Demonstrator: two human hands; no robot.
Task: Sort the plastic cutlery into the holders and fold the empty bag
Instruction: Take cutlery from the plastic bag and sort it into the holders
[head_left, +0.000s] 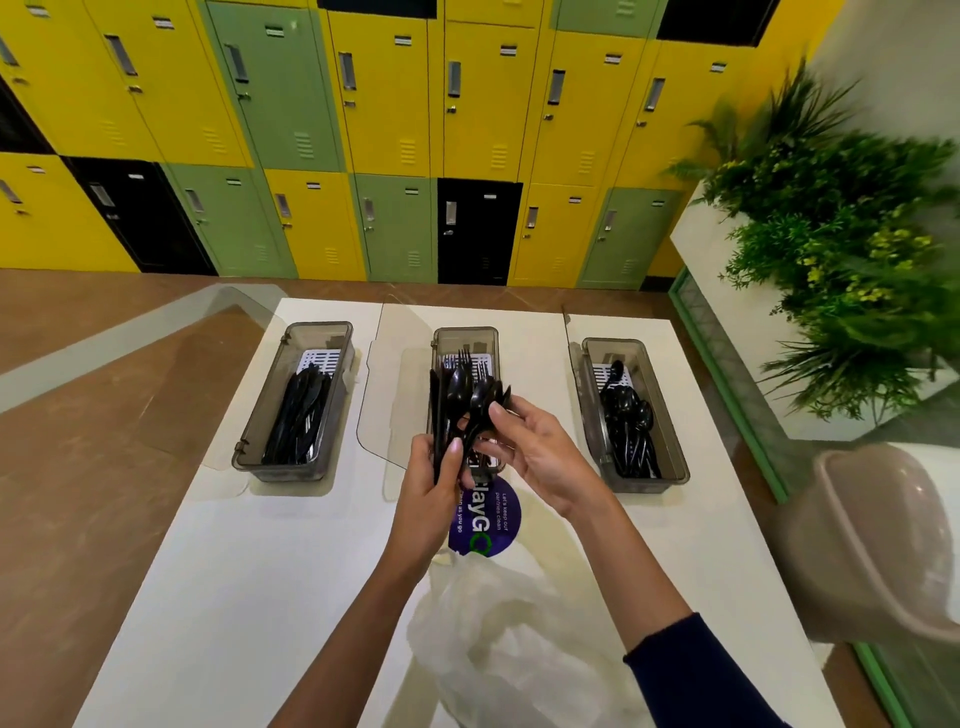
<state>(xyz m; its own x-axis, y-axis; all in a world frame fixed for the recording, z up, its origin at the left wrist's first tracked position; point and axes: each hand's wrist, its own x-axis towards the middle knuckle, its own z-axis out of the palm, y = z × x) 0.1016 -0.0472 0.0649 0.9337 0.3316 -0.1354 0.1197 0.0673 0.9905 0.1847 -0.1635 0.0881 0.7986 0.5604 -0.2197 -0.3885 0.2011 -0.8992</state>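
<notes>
My left hand grips a bundle of black plastic cutlery by the handles, above the middle holder. My right hand pinches one black spoon from that bundle. The middle holder has forks in it. The left holder contains black knives. The right holder contains black spoons. All three are smoky transparent boxes with their lids open. A crumpled clear plastic bag lies on the white table near me, under my forearms.
A round purple sticker is on the table behind the bag. A beige bin with a swing lid stands at the right. A planter with green plants rises beyond it. Yellow, green and black lockers line the far wall.
</notes>
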